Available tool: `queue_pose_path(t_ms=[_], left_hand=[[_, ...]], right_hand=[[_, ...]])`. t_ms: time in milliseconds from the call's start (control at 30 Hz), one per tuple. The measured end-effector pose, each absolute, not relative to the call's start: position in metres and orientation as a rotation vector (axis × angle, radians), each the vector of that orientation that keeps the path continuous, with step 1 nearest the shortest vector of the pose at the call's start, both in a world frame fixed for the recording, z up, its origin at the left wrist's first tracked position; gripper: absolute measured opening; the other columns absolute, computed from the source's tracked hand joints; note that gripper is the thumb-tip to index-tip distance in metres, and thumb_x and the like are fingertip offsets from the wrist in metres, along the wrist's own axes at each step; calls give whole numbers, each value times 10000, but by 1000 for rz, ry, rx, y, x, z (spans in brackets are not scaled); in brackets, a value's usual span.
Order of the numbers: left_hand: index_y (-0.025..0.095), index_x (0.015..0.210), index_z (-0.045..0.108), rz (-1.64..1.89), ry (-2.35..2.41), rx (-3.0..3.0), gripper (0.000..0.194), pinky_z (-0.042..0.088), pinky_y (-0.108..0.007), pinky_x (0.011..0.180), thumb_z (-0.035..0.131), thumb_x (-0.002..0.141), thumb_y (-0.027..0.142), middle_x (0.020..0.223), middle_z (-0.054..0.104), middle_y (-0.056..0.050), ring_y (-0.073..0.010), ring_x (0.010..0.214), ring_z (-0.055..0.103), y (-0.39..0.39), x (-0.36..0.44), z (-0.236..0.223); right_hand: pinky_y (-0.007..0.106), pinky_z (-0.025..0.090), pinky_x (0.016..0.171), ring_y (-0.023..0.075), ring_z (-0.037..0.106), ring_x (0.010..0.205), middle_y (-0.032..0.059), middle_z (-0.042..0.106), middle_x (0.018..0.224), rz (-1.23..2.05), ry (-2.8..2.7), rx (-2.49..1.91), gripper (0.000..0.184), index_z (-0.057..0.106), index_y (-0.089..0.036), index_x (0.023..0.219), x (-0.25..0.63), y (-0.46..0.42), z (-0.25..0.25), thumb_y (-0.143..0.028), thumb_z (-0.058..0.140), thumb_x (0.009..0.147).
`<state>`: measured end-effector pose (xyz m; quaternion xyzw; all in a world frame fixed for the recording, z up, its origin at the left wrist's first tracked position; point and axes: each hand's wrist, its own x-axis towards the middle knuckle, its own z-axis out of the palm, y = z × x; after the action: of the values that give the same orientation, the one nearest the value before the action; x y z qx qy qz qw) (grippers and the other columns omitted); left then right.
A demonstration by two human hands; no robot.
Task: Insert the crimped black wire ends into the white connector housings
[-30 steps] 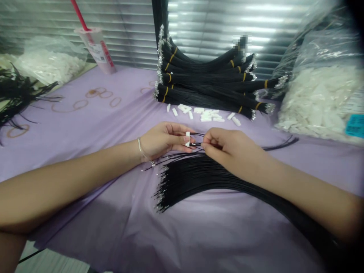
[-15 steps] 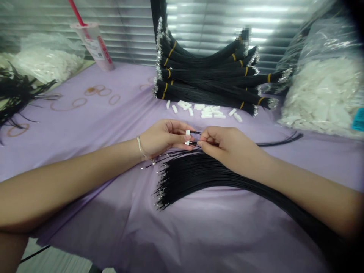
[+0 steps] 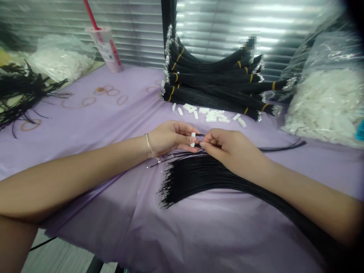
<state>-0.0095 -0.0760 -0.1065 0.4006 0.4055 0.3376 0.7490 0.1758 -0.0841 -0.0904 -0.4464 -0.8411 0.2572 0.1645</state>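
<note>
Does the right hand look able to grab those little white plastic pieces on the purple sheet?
Probably yes. The right hand is holding thin black wires, but the little white plastic connectors lie just ahead on the purple sheet, with nothing between.

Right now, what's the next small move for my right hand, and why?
Probably push the black wire a little further into the white plastic connector: your right hand pinches the wire close to the connector, and your left hand is holding the connector steady.

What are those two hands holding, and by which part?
The left hand pinches a small white plastic connector by its side; the right hand pinches black wires near their ends.
</note>
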Motion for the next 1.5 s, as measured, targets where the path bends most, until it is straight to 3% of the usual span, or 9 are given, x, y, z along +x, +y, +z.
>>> queue_pose_path(t_ms=[233,367,433,633,1000,1167,1300,1500], left_hand=[[35,859,603,750,869,870,162,563,-260,713,571,725,-51,762,661,-73,-122,685,659,-76,-7,-107],[41,850,584,803,851,800,154,549,-263,743,529,750,-63,761,651,-65,-106,701,651,-76,-5,-106],[46,843,576,863,820,745,152,542,-266,753,508,763,-63,734,636,-49,-92,696,640,-76,-6,-106],[59,858,573,952,781,698,144,511,-272,780,517,764,-35,737,638,-52,-109,734,642,-73,-8,-109],[69,854,558,953,789,669,131,486,-238,752,503,782,-26,758,642,-54,-92,695,637,-72,-9,-110],[73,852,561,934,749,716,129,497,-213,687,555,749,-5,729,638,-37,-80,656,622,-73,-9,-112],[69,866,575,927,755,797,139,506,-202,641,568,741,8,687,630,-24,-77,624,618,-75,-8,-112],[72,870,591,894,796,828,214,534,-194,661,637,674,-1,742,650,-34,-85,674,634,-78,-8,-111]], right_hand=[[250,363,568,129,525,592,7,594,675,649,-2465,-1300,141,563,-174,776,176,-86,-87,-246,466,849],[330,405,723,216,546,836,100,586,909,167,-2524,-1165,114,559,-150,896,178,-97,-70,-223,491,839],[347,404,772,223,527,880,106,570,919,92,-2574,-1013,95,560,-147,864,174,-103,-65,-192,479,846],[284,421,722,152,535,785,32,588,809,548,-2782,-917,99,569,-156,755,155,-103,-83,-111,513,824],[299,403,766,169,497,851,50,561,866,565,-2864,-867,87,549,-152,772,146,-97,-88,-127,499,840],[259,396,656,134,497,735,32,555,803,674,-2717,-992,102,497,-155,804,152,-104,-79,-107,429,862],[219,373,565,95,479,614,-20,551,712,914,-2429,-1097,79,520,-186,828,163,-102,-68,-200,457,873],[222,377,567,96,507,619,-16,562,677,1128,-2109,-1094,144,563,-177,770,182,-89,-71,-283,513,853]])
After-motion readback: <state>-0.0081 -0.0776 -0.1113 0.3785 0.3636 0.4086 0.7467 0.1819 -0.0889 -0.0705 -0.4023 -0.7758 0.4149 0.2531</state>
